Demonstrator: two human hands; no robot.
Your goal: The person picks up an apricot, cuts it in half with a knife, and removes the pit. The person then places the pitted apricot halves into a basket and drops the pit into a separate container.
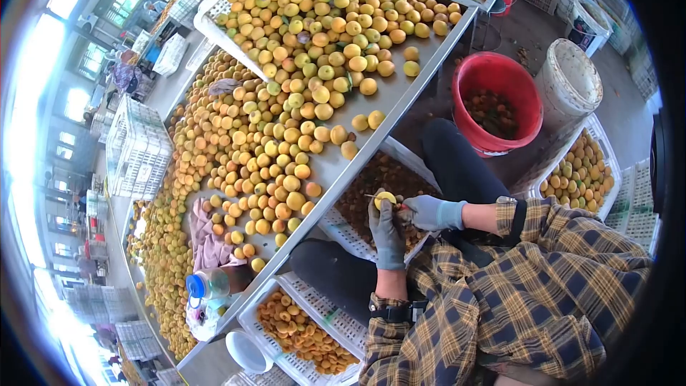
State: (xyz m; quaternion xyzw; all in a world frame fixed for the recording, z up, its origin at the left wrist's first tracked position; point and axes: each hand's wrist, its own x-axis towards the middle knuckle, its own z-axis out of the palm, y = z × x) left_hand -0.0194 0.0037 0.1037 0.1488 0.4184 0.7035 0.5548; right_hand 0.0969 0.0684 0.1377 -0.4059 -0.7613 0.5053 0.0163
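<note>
My left hand (388, 234), in a grey glove, is closed around a yellow apricot (386, 198) above a white crate. My right hand (431, 212), in a light grey-blue glove, is closed beside it on what looks like a small knife with a reddish handle (403, 208). A thin tip shows on the far side of the fruit; much of the knife is hidden by the fingers and fruit. Below both hands, the crate (346, 231) between my legs holds a dark brown mass, perhaps pits.
Apricots cover the metal table (400, 104), some spilling from a tilted white crate (232, 48). A crate of opened apricot pieces (304, 332) stands by my left leg. To my right are a red bucket (464, 129), a white bucket (572, 78) and an apricot crate (606, 196). A blue-capped bottle (214, 283) lies near the edge.
</note>
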